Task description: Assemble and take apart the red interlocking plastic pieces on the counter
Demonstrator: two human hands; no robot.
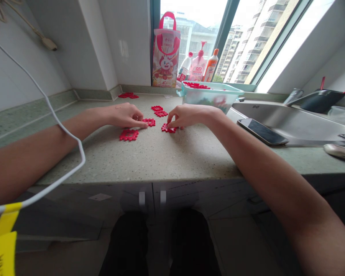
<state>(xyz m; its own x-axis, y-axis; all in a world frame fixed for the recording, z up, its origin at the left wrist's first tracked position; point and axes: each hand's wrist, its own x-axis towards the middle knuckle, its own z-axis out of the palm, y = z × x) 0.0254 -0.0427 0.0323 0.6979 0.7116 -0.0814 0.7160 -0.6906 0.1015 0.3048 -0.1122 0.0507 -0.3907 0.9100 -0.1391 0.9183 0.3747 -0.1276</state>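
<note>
Several flat red plastic snap pieces lie on a speckled green counter [149, 157]. My left hand [125, 115] rests curled on the counter, its fingertips pressing a red piece [149, 122]. Another red piece [129, 134] lies just in front of that hand. My right hand [186, 115] is curled with its fingertips pinching a red piece [169, 128] against the counter. Two more red pieces [159, 111] sit just beyond, between the hands. A further red cluster [128, 95] lies by the back wall.
A pale teal bin [211, 97] with red pieces stands behind my right hand. A phone [261, 131] lies on the edge of the steel sink [290, 120]. A gift bag [166, 51] and bottles [198, 67] stand at the window. A white cable [60, 126] crosses my left arm.
</note>
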